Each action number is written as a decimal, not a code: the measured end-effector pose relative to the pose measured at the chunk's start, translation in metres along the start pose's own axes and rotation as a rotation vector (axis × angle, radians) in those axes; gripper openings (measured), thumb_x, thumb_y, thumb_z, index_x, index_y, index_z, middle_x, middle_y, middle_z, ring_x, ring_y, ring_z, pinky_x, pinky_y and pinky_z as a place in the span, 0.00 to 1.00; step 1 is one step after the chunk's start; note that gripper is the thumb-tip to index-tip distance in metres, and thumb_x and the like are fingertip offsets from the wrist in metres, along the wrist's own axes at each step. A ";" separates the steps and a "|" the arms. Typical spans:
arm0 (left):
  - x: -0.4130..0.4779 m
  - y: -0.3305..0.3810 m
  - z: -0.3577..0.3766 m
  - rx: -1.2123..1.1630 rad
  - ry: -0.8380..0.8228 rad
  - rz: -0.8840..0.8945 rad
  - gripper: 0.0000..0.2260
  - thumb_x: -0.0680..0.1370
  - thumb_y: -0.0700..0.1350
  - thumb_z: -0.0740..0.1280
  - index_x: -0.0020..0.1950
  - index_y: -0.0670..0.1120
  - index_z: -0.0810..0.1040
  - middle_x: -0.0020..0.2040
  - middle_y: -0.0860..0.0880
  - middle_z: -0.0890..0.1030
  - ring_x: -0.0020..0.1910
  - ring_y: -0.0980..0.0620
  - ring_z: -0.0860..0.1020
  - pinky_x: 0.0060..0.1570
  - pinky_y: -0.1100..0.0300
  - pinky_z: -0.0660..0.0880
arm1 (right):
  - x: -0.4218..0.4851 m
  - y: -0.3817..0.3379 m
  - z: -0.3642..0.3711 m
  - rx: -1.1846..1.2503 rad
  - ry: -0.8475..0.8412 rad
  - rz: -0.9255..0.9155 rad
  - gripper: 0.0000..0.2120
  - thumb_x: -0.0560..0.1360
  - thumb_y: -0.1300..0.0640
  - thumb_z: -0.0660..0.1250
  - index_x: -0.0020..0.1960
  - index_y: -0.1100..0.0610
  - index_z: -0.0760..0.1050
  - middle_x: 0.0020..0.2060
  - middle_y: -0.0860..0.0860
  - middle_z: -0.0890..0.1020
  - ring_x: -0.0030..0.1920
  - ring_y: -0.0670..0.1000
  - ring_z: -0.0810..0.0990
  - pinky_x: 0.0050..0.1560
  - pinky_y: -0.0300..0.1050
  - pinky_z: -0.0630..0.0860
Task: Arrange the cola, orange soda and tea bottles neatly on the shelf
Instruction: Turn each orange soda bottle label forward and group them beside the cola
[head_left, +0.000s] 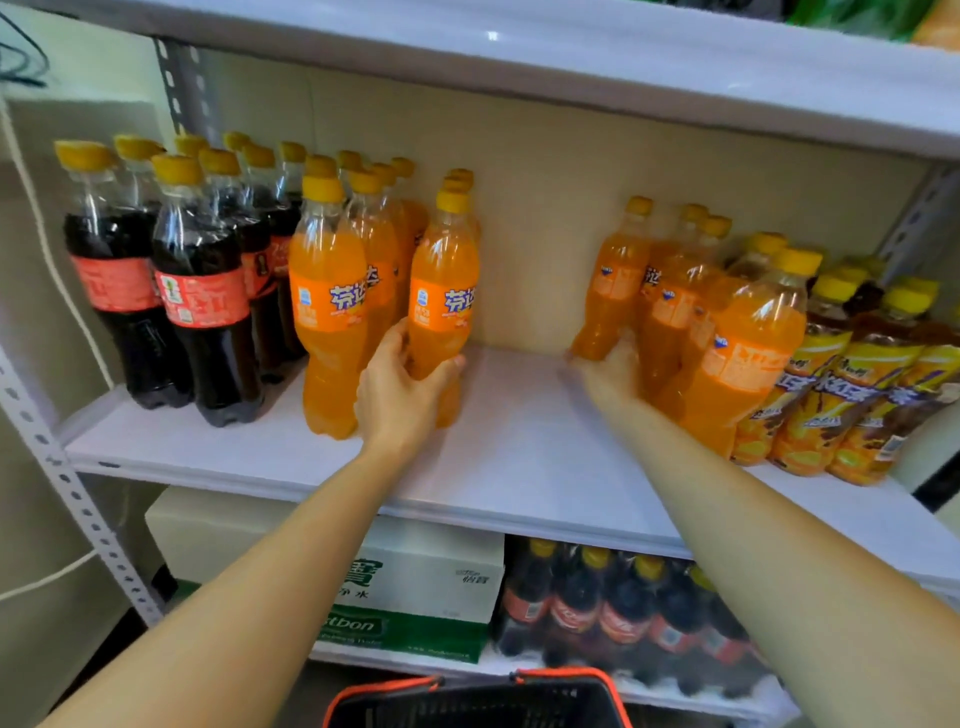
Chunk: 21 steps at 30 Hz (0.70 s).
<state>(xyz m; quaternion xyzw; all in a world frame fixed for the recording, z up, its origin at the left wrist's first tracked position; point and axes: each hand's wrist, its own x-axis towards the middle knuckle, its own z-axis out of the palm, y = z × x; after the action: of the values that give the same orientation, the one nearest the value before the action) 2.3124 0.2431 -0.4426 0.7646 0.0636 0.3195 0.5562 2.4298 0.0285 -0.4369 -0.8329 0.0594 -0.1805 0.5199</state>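
Head view looks down onto the middle shelf board (519, 447), and the widest free room I see is at its centre: a bare white strip running from the front lip back to the beige rear wall (545, 171). The left hand (402, 384) grips the lower body of one orange soda bottle (442, 291), thumb on its left side and fingers curled round the right. That bottle stands upright just beside the left orange soda group (327, 291), on the left border of the bare strip. The cola bottles (202, 296) fill the far left, packed against the orange ones, near a perforated post (67, 467). The right hand (610, 371) touches the base of the leftmost bottle of the right orange soda group (737, 358); blur keeps me from telling whether its fingers wrap it. The tea bottles (831, 379) crowd the right end, touching that group. The upper shelf (571, 67) hangs above the caps. Below, I see a carton (415, 582) and a wrapped cola pack (623, 613), and a basket (478, 701) at the bottom edge.
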 end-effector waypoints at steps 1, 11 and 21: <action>0.003 -0.002 0.003 -0.024 0.009 -0.004 0.26 0.75 0.54 0.76 0.71 0.51 0.75 0.63 0.51 0.82 0.61 0.48 0.81 0.61 0.41 0.78 | 0.007 -0.001 0.006 -0.017 0.013 0.015 0.39 0.74 0.60 0.77 0.78 0.60 0.60 0.68 0.60 0.75 0.68 0.60 0.75 0.69 0.55 0.72; 0.013 -0.009 0.012 -0.167 -0.003 -0.039 0.26 0.76 0.43 0.77 0.72 0.45 0.74 0.61 0.52 0.81 0.57 0.56 0.79 0.55 0.67 0.76 | 0.037 -0.010 0.024 -0.304 0.255 0.107 0.36 0.73 0.50 0.78 0.73 0.63 0.66 0.70 0.63 0.73 0.71 0.64 0.72 0.69 0.58 0.70; -0.025 0.005 -0.009 0.047 0.074 -0.038 0.26 0.72 0.40 0.76 0.69 0.46 0.75 0.63 0.47 0.81 0.61 0.46 0.79 0.61 0.49 0.77 | 0.009 -0.002 0.011 0.003 0.034 -0.005 0.19 0.73 0.57 0.77 0.60 0.59 0.76 0.54 0.55 0.83 0.55 0.57 0.81 0.53 0.46 0.75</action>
<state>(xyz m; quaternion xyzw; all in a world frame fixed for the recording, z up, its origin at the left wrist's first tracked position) 2.2859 0.2373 -0.4474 0.7636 0.1062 0.3354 0.5414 2.4423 0.0364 -0.4370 -0.8291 0.0660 -0.1962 0.5193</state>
